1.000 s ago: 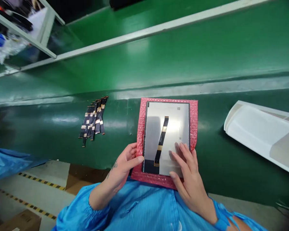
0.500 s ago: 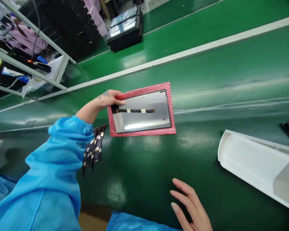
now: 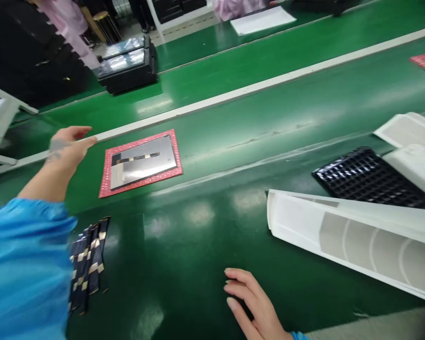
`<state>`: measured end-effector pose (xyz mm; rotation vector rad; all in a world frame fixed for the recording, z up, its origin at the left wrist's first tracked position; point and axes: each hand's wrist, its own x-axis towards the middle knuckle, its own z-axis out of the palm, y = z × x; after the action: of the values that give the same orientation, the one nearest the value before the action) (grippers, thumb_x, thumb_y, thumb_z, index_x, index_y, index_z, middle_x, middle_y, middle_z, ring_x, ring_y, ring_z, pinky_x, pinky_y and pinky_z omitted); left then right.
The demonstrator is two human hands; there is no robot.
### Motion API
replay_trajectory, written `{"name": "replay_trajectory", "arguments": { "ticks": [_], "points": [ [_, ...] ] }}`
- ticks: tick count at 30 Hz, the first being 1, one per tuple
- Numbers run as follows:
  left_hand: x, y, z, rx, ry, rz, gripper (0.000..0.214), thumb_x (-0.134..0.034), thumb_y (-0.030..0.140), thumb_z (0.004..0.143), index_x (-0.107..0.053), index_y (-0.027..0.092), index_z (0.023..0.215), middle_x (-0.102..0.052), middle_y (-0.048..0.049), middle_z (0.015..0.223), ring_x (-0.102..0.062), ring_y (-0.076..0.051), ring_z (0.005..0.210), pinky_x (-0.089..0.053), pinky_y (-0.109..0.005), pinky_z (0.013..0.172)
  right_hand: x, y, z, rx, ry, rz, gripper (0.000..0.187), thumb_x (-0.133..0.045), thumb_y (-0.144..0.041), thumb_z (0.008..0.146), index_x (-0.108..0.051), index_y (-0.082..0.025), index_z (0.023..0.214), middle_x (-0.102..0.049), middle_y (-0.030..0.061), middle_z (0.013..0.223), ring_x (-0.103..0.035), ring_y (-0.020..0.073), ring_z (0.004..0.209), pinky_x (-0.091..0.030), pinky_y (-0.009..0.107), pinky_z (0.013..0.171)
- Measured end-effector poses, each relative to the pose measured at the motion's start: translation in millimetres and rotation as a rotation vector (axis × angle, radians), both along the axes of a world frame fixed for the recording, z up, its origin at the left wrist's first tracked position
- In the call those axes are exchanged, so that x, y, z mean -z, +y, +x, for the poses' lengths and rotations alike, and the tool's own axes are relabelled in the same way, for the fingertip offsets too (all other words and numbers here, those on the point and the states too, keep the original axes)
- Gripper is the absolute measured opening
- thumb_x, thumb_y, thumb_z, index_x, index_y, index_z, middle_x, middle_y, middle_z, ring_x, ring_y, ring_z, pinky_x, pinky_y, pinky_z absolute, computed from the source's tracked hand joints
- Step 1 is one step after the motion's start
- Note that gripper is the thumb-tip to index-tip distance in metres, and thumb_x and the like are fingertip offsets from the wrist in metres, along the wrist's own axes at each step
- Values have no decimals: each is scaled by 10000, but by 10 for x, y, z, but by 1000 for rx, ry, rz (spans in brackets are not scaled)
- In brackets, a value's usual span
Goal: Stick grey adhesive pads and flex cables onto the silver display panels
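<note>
My left hand point(image 3: 69, 151) is raised left of a pink bubble-wrap sheet point(image 3: 179, 163), fingers apart and holding nothing. On that sheet lies a silver-backed display panel point(image 3: 148, 167) with a dark flat ribbon cable point(image 3: 138, 158) across it. Nearer to me, by my left sleeve, several dark flex cables point(image 3: 88, 259) with pale patches lie in a loose bundle. My right hand point(image 3: 251, 302) hovers low over the green bench, its fingers loosely curved and apart, with nothing in it.
A long white tray point(image 3: 293, 217) lies at the right, before a black grid-patterned tray point(image 3: 361, 177) and another white piece point(image 3: 411, 127). Black trays point(image 3: 131, 71) stand stacked across the white rail point(image 3: 233, 97). Someone in pink point(image 3: 69, 23) is at the back left.
My left hand has let go of the bubble-wrap sheet with the panel, which now rests on the bench, and has drawn away leftward. The view has swung right. My right hand stays empty.
</note>
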<state>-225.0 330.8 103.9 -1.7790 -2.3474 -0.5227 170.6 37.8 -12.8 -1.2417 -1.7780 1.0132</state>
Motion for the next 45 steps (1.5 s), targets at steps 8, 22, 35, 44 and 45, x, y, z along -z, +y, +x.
{"name": "replay_trajectory", "arguments": {
  "ticks": [8, 22, 35, 44, 45],
  "points": [
    [299, -2292, 1169, 608, -531, -200, 153, -623, 400, 820, -735, 387, 924, -756, 49, 882, -706, -191, 768, -590, -261, 672, -140, 3, -71, -70, -25, 59, 235, -413, -298, 870, -605, -301, 1006, -704, 28, 982, -712, 205, 886, -626, 263, 745],
    [1069, -2870, 1907, 786, -925, -240, 203, -506, 218, 931, -709, 210, 924, -712, -31, 793, -679, -136, 711, -544, -193, 642, 16, 781, 1817, 510, -898, 405, 530, -480, -635, 853, -693, -181, 1025, -631, 116, 905, -579, 293, 823, -496, 471, 728],
    [1128, -2873, 1924, 790, -940, -214, 226, -489, 216, 930, -714, 202, 939, -702, -35, 757, -661, -129, 673, -530, -196, 618, -249, 1265, 2170, 228, -668, 105, 648, -448, -864, 695, -568, -230, 640, -626, 42, 675, -601, 211, 646, -484, 354, 582],
    [1107, -2859, 1956, 681, -1056, -284, 222, -509, 242, 920, -726, 198, 930, -703, -53, 809, -663, -145, 717, -539, -224, 645, -445, 1143, 2144, 328, -658, 416, 383, -534, -569, 878, -669, -237, 741, -720, 41, 729, -693, 198, 652, -514, 304, 555],
    [1103, -2850, 1975, 645, -1100, -321, 225, -512, 256, 917, -728, 197, 937, -700, -56, 820, -660, -145, 712, -540, -226, 634, -485, 1109, 2106, 331, -670, 464, 331, -540, -510, 898, -663, -238, 756, -713, 32, 697, -681, 181, 604, -493, 285, 516]
  ]
}}
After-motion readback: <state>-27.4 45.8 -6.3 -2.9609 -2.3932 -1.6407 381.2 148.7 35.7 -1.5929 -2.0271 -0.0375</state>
